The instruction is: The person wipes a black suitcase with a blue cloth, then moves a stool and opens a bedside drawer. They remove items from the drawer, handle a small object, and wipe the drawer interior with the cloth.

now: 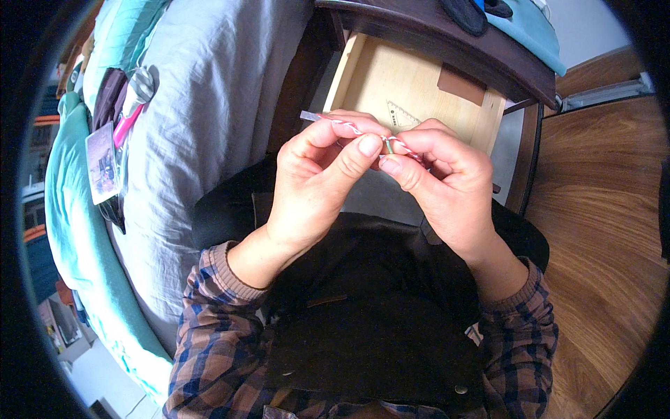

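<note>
A red and white twisted cord runs between my two hands, above my lap. My left hand pinches it between thumb and fingers, and a flat, clear strip sticks out past the cord's left end. My right hand grips the cord's other part with thumb and forefinger. Between the fingertips a short green piece crosses the cord; what it is cannot be told. The fingers hide much of the cord's lower side.
Beyond my hands, an open wooden drawer holds a clear set square and a brown flat piece. A bed with a grey sheet lies left, bearing a pink-handled object and a photo-like card. A wood-grain panel stands right.
</note>
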A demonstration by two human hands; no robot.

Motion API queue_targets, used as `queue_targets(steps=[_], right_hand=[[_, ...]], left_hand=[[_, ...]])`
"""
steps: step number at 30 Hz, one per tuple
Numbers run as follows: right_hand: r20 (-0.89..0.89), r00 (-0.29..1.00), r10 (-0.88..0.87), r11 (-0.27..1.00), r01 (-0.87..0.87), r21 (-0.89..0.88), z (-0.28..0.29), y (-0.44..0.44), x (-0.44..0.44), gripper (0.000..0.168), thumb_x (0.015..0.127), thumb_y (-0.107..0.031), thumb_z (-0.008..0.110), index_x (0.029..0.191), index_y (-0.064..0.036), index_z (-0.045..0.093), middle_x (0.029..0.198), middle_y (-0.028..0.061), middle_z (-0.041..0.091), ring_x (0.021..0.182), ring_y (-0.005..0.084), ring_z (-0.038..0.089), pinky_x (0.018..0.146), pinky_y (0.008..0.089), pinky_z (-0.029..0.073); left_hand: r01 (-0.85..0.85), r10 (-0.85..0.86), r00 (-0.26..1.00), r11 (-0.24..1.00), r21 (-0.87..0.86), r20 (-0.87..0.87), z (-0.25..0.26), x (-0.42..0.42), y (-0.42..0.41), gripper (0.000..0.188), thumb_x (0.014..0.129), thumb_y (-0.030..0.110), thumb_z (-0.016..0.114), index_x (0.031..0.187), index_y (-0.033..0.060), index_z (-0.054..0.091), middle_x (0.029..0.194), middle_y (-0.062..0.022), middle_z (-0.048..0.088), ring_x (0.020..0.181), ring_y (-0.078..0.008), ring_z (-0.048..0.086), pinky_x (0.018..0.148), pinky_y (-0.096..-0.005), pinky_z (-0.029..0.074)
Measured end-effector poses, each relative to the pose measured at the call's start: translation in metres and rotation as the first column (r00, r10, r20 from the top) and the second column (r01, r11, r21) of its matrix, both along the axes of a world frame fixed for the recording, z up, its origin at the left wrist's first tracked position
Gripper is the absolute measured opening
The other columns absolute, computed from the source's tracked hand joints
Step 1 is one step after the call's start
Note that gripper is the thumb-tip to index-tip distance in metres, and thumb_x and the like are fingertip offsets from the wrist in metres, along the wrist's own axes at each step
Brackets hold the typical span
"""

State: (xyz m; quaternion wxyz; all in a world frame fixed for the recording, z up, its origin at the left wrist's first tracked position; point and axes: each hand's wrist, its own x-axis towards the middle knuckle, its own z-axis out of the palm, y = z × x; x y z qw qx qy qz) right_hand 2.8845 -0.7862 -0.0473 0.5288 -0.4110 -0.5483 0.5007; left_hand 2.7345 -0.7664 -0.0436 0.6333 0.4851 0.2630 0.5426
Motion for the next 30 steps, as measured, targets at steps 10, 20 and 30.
queue_targets(steps=[10,20,30], right_hand=[[0.018,1.000,-0.009,0.998,0.008,0.057,0.001,0.001,0.004,0.007,0.086,-0.002,0.055,0.092,0.002,0.057,0.080,0.0041,0.055,0.072,0.0074,0.052,0.063,0.0188,0.042],[-0.143,0.990,0.018,1.000,-0.015,0.023,0.005,0.000,0.002,0.010,0.090,-0.006,0.050,0.093,0.002,0.054,0.083,0.0046,0.057,0.074,0.0081,0.051,0.069,0.0211,0.042],[-0.011,0.997,-0.081,0.996,0.080,-0.041,0.005,0.002,0.005,0.010,0.089,-0.010,0.051,0.090,-0.001,0.055,0.071,-0.0028,0.050,0.057,0.0018,0.037,0.051,0.0168,0.029]], left_hand=[[0.016,-0.007,0.999,0.986,-0.164,0.053,0.003,-0.001,-0.003,0.011,0.092,0.012,0.048,0.092,0.0015,0.052,0.092,-0.0080,0.058,0.077,-0.0126,0.054,0.068,-0.0239,0.046],[0.120,-0.104,0.991,0.971,-0.208,0.082,0.006,0.001,-0.007,0.016,0.094,0.018,0.042,0.095,0.0040,0.048,0.088,-0.0088,0.057,0.075,-0.0140,0.055,0.063,-0.0244,0.046],[0.161,-0.146,0.987,0.942,-0.295,0.073,0.005,0.000,-0.006,0.018,0.095,0.023,0.040,0.096,0.0067,0.046,0.079,-0.0065,0.054,0.068,-0.0136,0.053,0.056,-0.0233,0.040]])
